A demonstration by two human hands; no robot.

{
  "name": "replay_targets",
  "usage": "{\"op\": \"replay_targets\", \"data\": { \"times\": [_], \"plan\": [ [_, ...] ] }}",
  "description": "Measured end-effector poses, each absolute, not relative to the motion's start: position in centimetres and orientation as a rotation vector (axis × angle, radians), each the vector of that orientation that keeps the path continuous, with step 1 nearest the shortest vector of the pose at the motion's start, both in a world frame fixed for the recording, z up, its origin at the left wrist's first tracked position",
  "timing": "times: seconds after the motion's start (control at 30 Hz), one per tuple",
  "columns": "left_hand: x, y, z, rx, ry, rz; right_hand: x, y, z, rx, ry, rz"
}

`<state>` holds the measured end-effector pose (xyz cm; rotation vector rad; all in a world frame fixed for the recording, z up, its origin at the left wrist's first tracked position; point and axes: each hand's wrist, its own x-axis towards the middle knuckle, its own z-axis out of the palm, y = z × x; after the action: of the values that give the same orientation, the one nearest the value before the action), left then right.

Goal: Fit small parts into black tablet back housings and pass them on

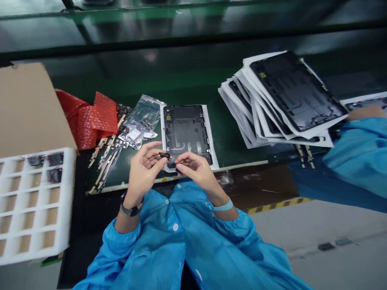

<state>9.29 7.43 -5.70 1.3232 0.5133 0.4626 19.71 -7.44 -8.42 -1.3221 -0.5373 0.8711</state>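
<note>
Between thumb and fingers, my left hand pinches a small dark electronic part above the lower left of a tablet back shell. The shell lies inner side up on a white sheet in front of me. Close beside it, my right hand is closed, with a small dark piece at its fingertips, too small to name. Left of the shell are a clear plastic bag and several thin flex cables.
Red bubble wrap lies behind the cables. A white foam tray and cardboard stand at left. At right rises a stack of tablet shells between white sheets. A co-worker's blue sleeve reaches in beside it.
</note>
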Motion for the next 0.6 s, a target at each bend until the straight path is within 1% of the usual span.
{"op": "replay_targets", "data": {
  "times": [0.17,0.3,0.43,0.6],
  "plan": [
    [8.5,7.7,-5.6,1.348,0.55,0.456,19.6,-6.7,-8.0,-1.319,-0.57,0.874],
    [7.3,7.5,-6.2,1.341,0.651,0.455,19.7,-6.8,-8.1,-1.411,-0.638,0.884],
    [5.5,7.3,-7.8,1.307,0.765,0.375,19.8,-7.2,-8.9,-1.486,-0.735,0.976],
    [4.1,7.1,-9.0,1.274,0.827,0.354,19.6,-7.9,-9.6,-1.464,-0.729,1.076]
  ]
}}
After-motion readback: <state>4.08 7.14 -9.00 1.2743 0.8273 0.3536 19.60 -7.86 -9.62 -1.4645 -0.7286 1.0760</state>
